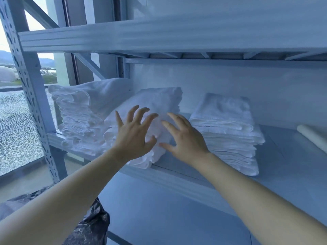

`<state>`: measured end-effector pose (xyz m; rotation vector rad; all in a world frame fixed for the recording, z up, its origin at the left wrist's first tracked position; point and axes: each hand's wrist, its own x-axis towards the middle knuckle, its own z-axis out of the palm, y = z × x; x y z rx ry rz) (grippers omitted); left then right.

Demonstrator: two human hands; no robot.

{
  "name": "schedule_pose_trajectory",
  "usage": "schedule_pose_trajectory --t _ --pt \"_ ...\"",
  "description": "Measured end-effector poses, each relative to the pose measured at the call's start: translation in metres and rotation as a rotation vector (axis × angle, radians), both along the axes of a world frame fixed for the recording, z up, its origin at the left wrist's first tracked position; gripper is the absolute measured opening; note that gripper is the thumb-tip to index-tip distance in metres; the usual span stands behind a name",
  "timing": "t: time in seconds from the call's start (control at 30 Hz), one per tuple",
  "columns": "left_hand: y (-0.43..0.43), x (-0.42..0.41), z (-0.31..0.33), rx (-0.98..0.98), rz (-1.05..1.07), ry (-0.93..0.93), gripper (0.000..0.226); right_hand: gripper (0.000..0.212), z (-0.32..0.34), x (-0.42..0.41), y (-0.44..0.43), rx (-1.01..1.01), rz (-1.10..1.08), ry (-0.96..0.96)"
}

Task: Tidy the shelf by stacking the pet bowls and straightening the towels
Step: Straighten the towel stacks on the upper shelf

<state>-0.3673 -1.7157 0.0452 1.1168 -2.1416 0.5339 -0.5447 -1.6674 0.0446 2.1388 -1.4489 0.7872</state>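
Head view: I've both hands (132, 137) (185, 144) splayed open on the crooked middle towels (155, 101), bowls nowhere in sight

You face a pale metal rack (30, 82) against a white wall (230, 82); daylight enters the window (16, 121) (left side).

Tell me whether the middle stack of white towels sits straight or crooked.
Crooked: the middle stack of white towels leans leftward and overhangs the grey metal shelf edge.
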Motion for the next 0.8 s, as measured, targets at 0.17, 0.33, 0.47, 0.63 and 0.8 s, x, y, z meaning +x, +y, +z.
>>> schedule_pose_trajectory --t 0.17,0.33,0.47,0.63,0.8 --pt "0.017 -0.069 0.005 0.017 -0.223 -0.001 0.066 0.063 0.016 -0.058 0.032 -0.036 -0.133 0.015" --pt "0.022 -0.125 -0.007 0.114 -0.297 -0.052 0.095 0.084 0.013 -0.123 0.061 0.066 -0.387 0.086" --pt "0.018 -0.156 -0.01 0.206 -0.252 -0.065 0.109 0.104 0.002 -0.159 0.072 0.261 -0.478 0.008" --pt "0.017 -0.178 -0.014 0.225 -0.248 -0.098 0.117 0.122 -0.015 -0.171 0.075 0.326 -0.365 -0.11" --pt "0.016 -0.184 -0.02 0.185 -0.278 -0.073 0.107 0.113 -0.028 -0.174 0.072 0.253 -0.288 -0.181"
